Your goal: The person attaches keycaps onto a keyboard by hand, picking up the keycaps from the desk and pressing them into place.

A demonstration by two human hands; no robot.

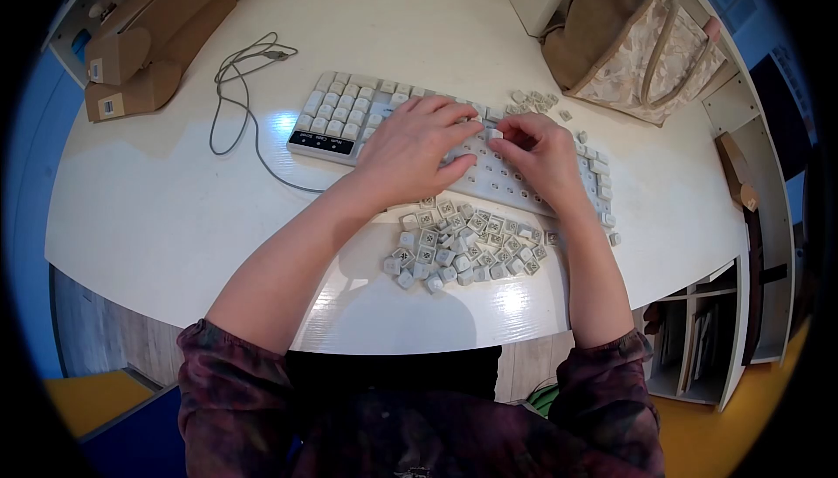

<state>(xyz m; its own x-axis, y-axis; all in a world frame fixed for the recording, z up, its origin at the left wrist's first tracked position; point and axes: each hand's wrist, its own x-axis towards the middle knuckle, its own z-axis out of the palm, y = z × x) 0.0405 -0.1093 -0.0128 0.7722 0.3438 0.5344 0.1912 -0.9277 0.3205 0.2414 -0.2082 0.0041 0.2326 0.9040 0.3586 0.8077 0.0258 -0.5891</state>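
A white computer keyboard [330, 111] lies at a slant on the table, turned so its lettering is upside down to me. Many keycaps are off its middle, leaving bare switch sockets. My left hand [410, 146] rests over the keyboard with its fingers spread, covering part of the keys. Between the thumb and forefinger of my right hand [539, 151] is a white keycap [495, 134], held at the keyboard's upper rows. In front of the keyboard lies a pile of loose keycaps [463, 247], several turned underside up.
More loose keycaps [534, 101] sit behind the keyboard. Its grey cable [249, 111] loops across the white table [175, 216] on the left. Brown cardboard pieces [161, 41] stand at the back left, a patterned tote bag [642, 50] at the back right. Shelves [698, 338] are below right.
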